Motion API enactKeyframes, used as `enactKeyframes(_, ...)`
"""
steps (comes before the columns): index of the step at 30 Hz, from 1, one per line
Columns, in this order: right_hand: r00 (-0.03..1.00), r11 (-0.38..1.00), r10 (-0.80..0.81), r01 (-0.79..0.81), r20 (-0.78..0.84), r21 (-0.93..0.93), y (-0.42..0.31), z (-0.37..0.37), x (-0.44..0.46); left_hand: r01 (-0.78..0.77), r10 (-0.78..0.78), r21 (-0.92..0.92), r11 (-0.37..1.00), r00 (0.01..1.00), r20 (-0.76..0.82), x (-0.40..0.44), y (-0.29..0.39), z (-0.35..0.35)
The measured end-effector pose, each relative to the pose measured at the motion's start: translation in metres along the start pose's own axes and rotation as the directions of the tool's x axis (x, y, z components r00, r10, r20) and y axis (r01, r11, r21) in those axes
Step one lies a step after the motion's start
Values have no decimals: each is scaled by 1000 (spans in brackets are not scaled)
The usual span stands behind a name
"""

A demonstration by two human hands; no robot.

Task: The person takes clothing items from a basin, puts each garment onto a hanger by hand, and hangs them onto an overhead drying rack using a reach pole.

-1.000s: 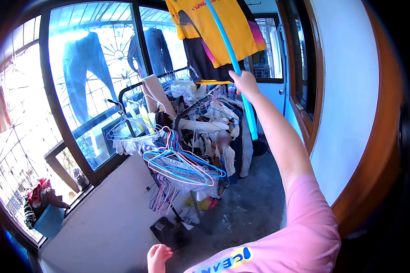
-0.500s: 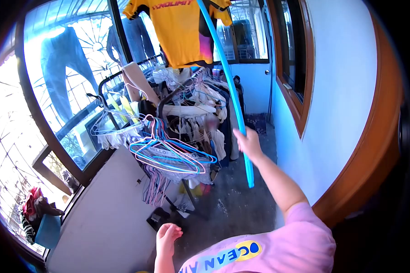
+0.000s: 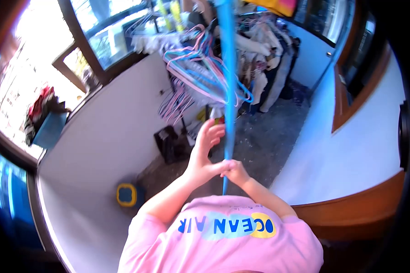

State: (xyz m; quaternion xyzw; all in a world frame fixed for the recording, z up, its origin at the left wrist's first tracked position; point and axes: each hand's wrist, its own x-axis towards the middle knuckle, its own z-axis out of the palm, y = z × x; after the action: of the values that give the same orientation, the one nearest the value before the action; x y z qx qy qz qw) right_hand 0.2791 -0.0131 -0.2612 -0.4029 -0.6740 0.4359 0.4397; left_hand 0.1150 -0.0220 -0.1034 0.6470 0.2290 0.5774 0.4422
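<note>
A long blue pole [image 3: 230, 91] stands upright before my chest, its top beyond the upper edge of the head view. My right hand [image 3: 236, 173] is closed around it near the lower end. To the left of the pole, my left hand [image 3: 205, 152] has its fingers apart, with the thumb reaching to the right hand's fingers. Part of a yellow shirt [image 3: 275, 5] shows at the top edge. Beyond the pole, pink and blue hangers [image 3: 198, 68] hang in a bunch on a rack.
Clothes [image 3: 271, 59] fill the rack behind the hangers. A blue bin [image 3: 51, 129] with cloth in it sits on the window ledge at left. A blue-and-yellow container [image 3: 126, 194] stands on the floor by the low wall. A white wall [image 3: 351, 159] runs along the right.
My view has tipped downward. The right hand has come in close to my chest with the pole, and the left hand has risen beside it. The yellow shirt has shifted up, mostly out of view.
</note>
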Motion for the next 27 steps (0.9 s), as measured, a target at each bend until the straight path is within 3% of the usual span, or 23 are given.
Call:
enactKeyframes(2,976,991,57,-30,212,-129,30,25,-16,51,-120,-209,977,935,-333,-8,10,7)
enactKeyframes(4,874,956,107,40,474,-289,44,37,-23,175,-267,-209,962,765,-586,-35,12,-28)
enactKeyframes(5,860,947,17,150,510,-284,44,38,-29,57,-112,-106,993,764,-635,-48,18,-44)
enactKeyframes(6,832,929,-76,260,550,-264,45,37,-35,77,-85,-42,996,732,-676,-69,25,-60)
enactKeyframes(8,786,953,121,79,606,-293,61,34,-46,101,-44,20,995,593,-804,-124,43,-81)
enactKeyframes(10,705,955,297,-204,644,-216,98,34,-59,85,26,70,994,438,-898,-186,68,-92)
enactKeyframes(12,679,924,381,-276,628,-263,114,33,-73,110,81,118,987,299,-951,-246,92,-94)
enactKeyframes(14,668,910,406,-357,624,-211,153,38,-90,136,108,120,983,94,-990,-299,107,-92)
enactKeyframes(18,543,862,481,-436,688,-259,155,63,-86,268,226,161,950,-229,-947,-403,116,-94)
enactKeyframes(19,515,871,466,-412,720,-268,145,73,-81,273,252,177,946,-270,-929,-431,119,-92)
enactKeyframes(21,482,831,509,-491,714,-261,125,102,-69,351,366,208,913,-478,-798,-490,130,-90)
enactKeyframes(22,466,841,493,-471,735,-266,124,116,-65,351,383,222,910,-501,-776,-515,134,-86)
enactKeyframes(25,453,839,529,-407,717,-361,124,147,-37,487,496,126,864,-780,-382,-566,137,-66)
enactKeyframes(26,466,843,526,-397,711,-363,117,160,-31,489,491,66,870,-843,-222,-584,139,-57)
enactKeyframes(27,434,836,541,-368,720,-406,111,173,-25,507,518,117,854,-849,-103,-617,130,-48)
